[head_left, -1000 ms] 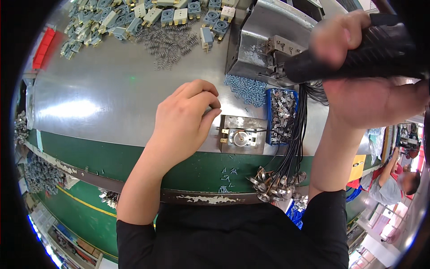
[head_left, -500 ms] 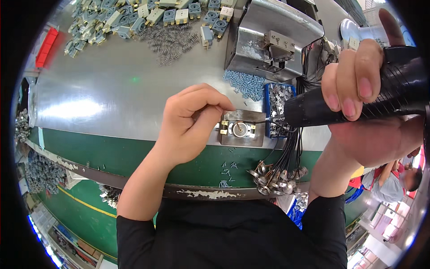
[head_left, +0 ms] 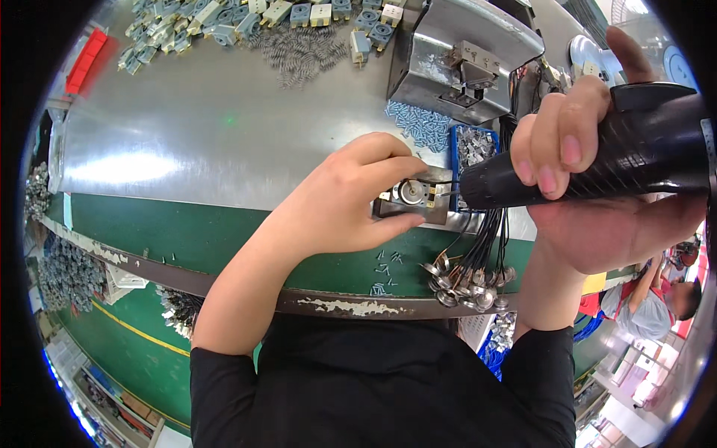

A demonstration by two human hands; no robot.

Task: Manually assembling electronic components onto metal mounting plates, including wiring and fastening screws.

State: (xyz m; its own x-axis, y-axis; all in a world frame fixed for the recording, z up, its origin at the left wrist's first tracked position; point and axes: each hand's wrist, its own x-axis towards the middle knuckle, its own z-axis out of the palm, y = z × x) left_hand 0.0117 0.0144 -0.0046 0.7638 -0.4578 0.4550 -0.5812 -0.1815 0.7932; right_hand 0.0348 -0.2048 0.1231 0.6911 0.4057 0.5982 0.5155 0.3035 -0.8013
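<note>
My right hand (head_left: 590,172) is wrapped round a black electric screwdriver (head_left: 523,175). Its thin bit points left at a small metal fixture block (head_left: 439,213). In the block lies a part with a round silver disc (head_left: 411,192) and brass-coloured terminals, and a black wire runs right from it. My left hand (head_left: 351,190) straddles the block, index finger along the far edge and thumb along the near edge, gripping it. The bit's tip is close to the part's right terminal; whether it touches a screw is too small to tell.
Beyond the block lie a pile of bluish screws (head_left: 420,125), a blue tray (head_left: 456,153) of metal clips and a bent metal stand (head_left: 426,63). Wired silver discs (head_left: 470,287) hang in a bundle nearer me. Springs (head_left: 299,52) and grey switch-like housings (head_left: 187,26) lie at the far left.
My left hand has gone from a pinch at the block's left side to a grip around it. The screwdriver has shifted slightly left, and the whole view has moved a little.
</note>
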